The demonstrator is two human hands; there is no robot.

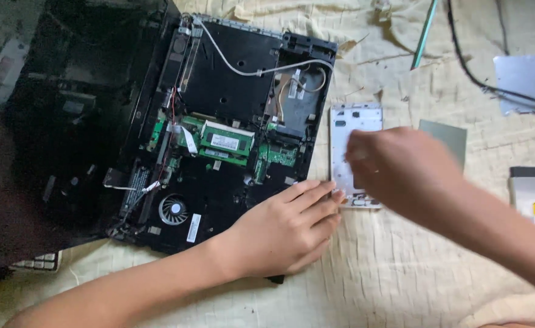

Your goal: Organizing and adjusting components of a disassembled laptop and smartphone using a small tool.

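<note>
Left hand (pixel 286 228): fingers together, flat on the lower right corner of the opened laptop base (pixel 231 127), pinning it; grip holds nothing.
Right hand (pixel 401 173): blurred over the white metal bracket (pixel 354 130); you cannot tell whether the grip pinches it.
Bracket location: on the cream cloth (pixel 389 273), at 3 o'clock of the base, just beside it.
Handling: likely light, stiff, thin sheet with sharp edges; take it by the long sides.
Base: exposed green memory module (pixel 227 143) and fan (pixel 173 209) look fragile; press on the frame only.
</note>
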